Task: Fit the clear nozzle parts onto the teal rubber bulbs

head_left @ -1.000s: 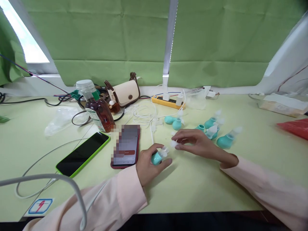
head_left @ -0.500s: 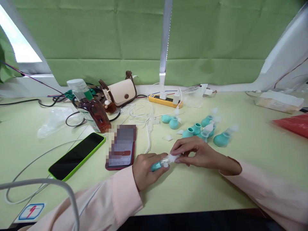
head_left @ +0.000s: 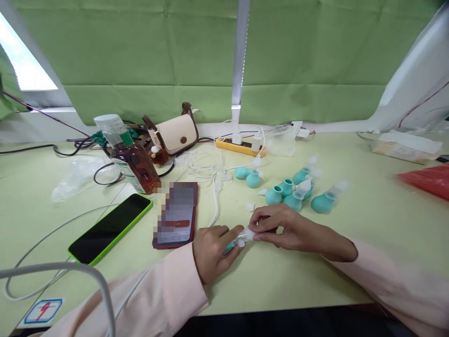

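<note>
My left hand (head_left: 214, 250) is wrapped round a teal bulb (head_left: 229, 247) with a clear neck, most of the bulb hidden by the fingers. At the neck's far end, the fingertips of my right hand (head_left: 286, 228) pinch a small white tip (head_left: 249, 234). Beyond my right hand stand several teal bulbs, some with clear necks and white tips, such as the rightmost one (head_left: 323, 203); an open-topped one (head_left: 273, 195) has no neck. A small white piece (head_left: 250, 207) lies on the table just past my right fingers.
Left of my hands lie a phone in a dark red case (head_left: 177, 215) and a green-edged phone (head_left: 111, 229). Behind them are a bottle (head_left: 135, 168), a cream bag (head_left: 177, 135) and a yellow power strip (head_left: 238, 147). A red packet (head_left: 426, 181) lies far right.
My right hand has shifted slightly, its fingers pinched closer round the white tip. My left fingers now cover more of the teal bulb.
</note>
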Demonstrator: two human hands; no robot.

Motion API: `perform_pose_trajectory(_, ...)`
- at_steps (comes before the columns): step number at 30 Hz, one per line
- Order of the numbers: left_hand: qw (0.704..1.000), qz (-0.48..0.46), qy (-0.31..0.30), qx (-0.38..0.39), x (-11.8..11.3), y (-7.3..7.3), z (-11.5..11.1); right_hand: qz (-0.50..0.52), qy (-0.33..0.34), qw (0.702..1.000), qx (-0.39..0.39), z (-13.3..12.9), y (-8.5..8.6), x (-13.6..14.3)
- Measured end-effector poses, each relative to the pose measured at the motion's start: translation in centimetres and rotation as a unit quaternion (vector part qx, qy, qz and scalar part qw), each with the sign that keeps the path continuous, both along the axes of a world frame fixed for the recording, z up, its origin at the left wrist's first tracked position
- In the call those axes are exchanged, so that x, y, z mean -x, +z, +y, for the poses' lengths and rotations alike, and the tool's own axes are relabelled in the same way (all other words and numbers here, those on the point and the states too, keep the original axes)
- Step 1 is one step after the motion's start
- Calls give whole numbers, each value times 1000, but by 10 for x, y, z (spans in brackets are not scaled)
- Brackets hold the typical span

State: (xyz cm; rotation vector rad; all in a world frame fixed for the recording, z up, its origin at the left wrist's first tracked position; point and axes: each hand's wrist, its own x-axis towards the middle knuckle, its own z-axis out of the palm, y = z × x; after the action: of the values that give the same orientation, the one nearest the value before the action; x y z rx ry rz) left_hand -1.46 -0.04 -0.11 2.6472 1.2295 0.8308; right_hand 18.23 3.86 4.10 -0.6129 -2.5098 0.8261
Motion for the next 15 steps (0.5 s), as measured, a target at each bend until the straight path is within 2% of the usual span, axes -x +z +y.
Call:
perform_pose_trajectory(7, 996, 59, 1, -73, 0, -1, -2, -26, 1, 994, 106, -1, 4, -1)
perform_pose_trajectory(15, 994, 56, -4, -95, 0, -4, -1, 34, -25, 963, 266, 2, -10, 4)
